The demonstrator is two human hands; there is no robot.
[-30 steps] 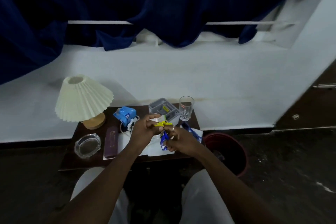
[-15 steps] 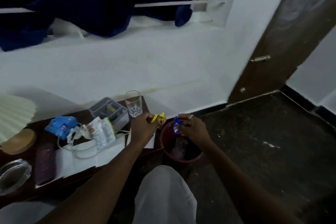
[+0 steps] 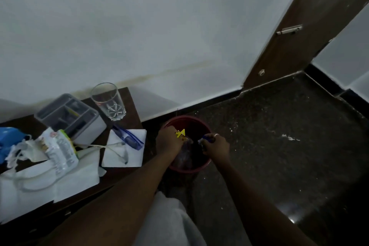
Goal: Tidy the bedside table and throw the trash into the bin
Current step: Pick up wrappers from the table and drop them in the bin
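Holding trash over the red bin (image 3: 189, 169) at lower centre, both hands have dropped closer to its opening than half a second ago. Left hand (image 3: 168, 143), earlier at the bench (image 3: 130, 109) edge, now grips the yellow wrapper (image 3: 181, 133) over the bin's left rim. Right hand (image 3: 216, 146) pinches the blue wrapper (image 3: 205, 139) over the right half. Drinking glass (image 3: 108, 101) and grey organizer (image 3: 69, 116) sit unmoved at left; the lamp has left the frame.

Red bin (image 3: 186, 117), dark brown table (image 3: 130, 106)
A yellow wrapper (image 3: 180, 133), a blue wrapper (image 3: 205, 139); grey organiser (image 3: 85, 126); blue pen (image 3: 128, 140) on white napkin (image 3: 119, 158) at the table's right edge; glass (image 3: 108, 102), star-cut base
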